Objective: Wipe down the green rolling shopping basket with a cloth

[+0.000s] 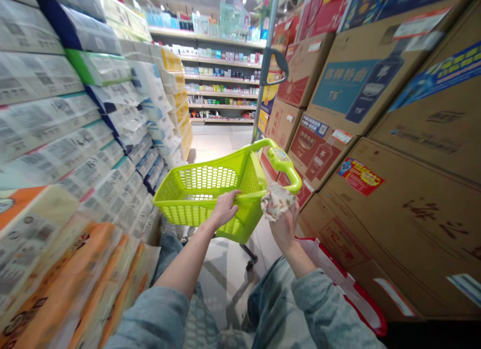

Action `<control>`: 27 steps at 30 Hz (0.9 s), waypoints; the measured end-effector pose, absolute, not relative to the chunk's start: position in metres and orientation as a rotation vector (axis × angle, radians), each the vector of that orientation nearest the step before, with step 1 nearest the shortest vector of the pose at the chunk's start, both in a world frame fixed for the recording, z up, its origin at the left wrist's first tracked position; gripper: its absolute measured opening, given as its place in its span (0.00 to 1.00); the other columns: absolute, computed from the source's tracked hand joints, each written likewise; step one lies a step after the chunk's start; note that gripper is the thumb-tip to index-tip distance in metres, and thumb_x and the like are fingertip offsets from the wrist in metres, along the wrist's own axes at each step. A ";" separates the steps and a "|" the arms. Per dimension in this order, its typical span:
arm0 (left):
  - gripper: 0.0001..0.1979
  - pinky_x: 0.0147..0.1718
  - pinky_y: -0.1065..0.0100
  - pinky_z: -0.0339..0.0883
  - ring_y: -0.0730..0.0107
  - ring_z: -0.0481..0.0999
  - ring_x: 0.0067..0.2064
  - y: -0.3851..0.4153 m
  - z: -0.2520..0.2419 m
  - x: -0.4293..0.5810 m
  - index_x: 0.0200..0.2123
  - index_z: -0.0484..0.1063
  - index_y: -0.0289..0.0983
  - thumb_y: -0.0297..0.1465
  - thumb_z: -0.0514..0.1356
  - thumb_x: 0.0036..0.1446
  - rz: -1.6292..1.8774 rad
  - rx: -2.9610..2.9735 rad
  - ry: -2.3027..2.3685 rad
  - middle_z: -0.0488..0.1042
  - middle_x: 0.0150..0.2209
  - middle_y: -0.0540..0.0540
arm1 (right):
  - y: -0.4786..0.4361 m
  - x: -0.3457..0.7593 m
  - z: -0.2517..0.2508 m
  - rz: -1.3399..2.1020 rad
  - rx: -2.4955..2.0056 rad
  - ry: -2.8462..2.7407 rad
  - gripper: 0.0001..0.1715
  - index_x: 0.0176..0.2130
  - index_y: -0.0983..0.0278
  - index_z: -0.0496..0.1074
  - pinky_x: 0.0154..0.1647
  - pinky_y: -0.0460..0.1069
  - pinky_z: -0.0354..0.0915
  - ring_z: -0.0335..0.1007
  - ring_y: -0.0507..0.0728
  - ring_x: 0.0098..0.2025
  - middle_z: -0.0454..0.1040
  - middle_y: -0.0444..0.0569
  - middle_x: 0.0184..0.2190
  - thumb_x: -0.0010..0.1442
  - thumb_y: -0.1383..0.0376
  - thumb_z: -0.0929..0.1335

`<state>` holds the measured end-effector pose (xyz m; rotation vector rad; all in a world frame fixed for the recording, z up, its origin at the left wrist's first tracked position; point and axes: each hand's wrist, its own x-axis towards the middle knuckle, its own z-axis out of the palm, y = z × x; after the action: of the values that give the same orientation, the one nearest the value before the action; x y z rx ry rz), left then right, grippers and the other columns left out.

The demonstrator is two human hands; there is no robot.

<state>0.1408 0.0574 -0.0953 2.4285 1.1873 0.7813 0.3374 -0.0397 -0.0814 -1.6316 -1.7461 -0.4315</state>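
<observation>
A lime-green shopping cart (240, 227) stands directly ahead of both hands, its basket stretching away to the left of the fingers; inside, the pierced green walls and floor show, and a folded panel rises just beyond the fingertips. The left hand (224, 209) has its fingers loosely closed over the near rim. The right hand (284, 227) is at the end of the rounded plastic handle (281, 161), where a crumpled, whitish, leaf-patterned cloth (278, 202) covers its fingers, so I cannot tell how tightly they close or on what. Below the right fingers hangs a white bag (328, 264) edged in red. Printed cardboard cartons (370, 213) rise to their right; glossy plastic-wrapped packs (41, 118) are piled left of the left fingers.
</observation>
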 end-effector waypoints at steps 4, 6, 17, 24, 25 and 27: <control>0.28 0.51 0.54 0.60 0.56 0.70 0.49 0.058 -0.098 0.139 0.53 0.64 0.34 0.25 0.49 0.45 0.859 2.350 1.160 0.72 0.45 0.40 | -0.020 0.318 -0.066 -0.657 -1.639 -1.832 0.18 0.50 0.64 0.71 0.62 0.62 0.45 0.60 0.62 0.54 0.73 0.55 0.49 0.63 0.68 0.60; 0.27 0.51 0.54 0.61 0.57 0.70 0.49 0.057 -0.098 0.139 0.52 0.65 0.35 0.24 0.50 0.44 0.890 2.332 1.168 0.73 0.45 0.41 | -0.014 0.309 -0.062 -0.703 -1.636 -1.959 0.19 0.52 0.64 0.71 0.61 0.62 0.45 0.62 0.62 0.52 0.73 0.56 0.50 0.63 0.67 0.61; 0.21 0.49 0.56 0.62 0.60 0.70 0.46 0.054 -0.090 0.123 0.45 0.68 0.37 0.24 0.49 0.47 0.846 2.371 1.153 0.74 0.42 0.44 | -0.021 0.377 -0.030 -0.715 -1.589 -2.002 0.17 0.46 0.64 0.75 0.61 0.61 0.47 0.64 0.62 0.48 0.75 0.55 0.43 0.61 0.64 0.62; 0.20 0.49 0.55 0.63 0.58 0.70 0.46 0.046 -0.089 0.127 0.47 0.67 0.36 0.27 0.52 0.49 0.867 2.463 1.222 0.73 0.43 0.42 | -0.007 0.408 -0.007 -0.564 -1.513 -1.963 0.16 0.41 0.65 0.76 0.58 0.58 0.54 0.65 0.62 0.48 0.76 0.54 0.39 0.55 0.64 0.64; 0.20 0.49 0.55 0.63 0.57 0.70 0.46 0.044 -0.089 0.128 0.47 0.67 0.36 0.27 0.52 0.49 0.860 2.481 1.250 0.73 0.43 0.42 | -0.003 0.407 -0.006 -0.528 -1.478 -1.988 0.16 0.40 0.65 0.76 0.56 0.57 0.56 0.66 0.61 0.47 0.76 0.54 0.39 0.54 0.65 0.64; 0.20 0.52 0.53 0.61 0.56 0.69 0.48 0.039 -0.088 0.133 0.47 0.67 0.36 0.27 0.54 0.48 0.850 2.513 1.340 0.72 0.43 0.41 | 0.003 0.402 -0.007 -0.477 -1.444 -2.020 0.16 0.39 0.66 0.76 0.53 0.54 0.59 0.67 0.60 0.45 0.77 0.54 0.39 0.53 0.65 0.63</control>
<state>0.1325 0.0392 -0.0882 2.5129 1.3399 0.8497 0.4021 0.0032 -0.0072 -1.4445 -2.0201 -0.4775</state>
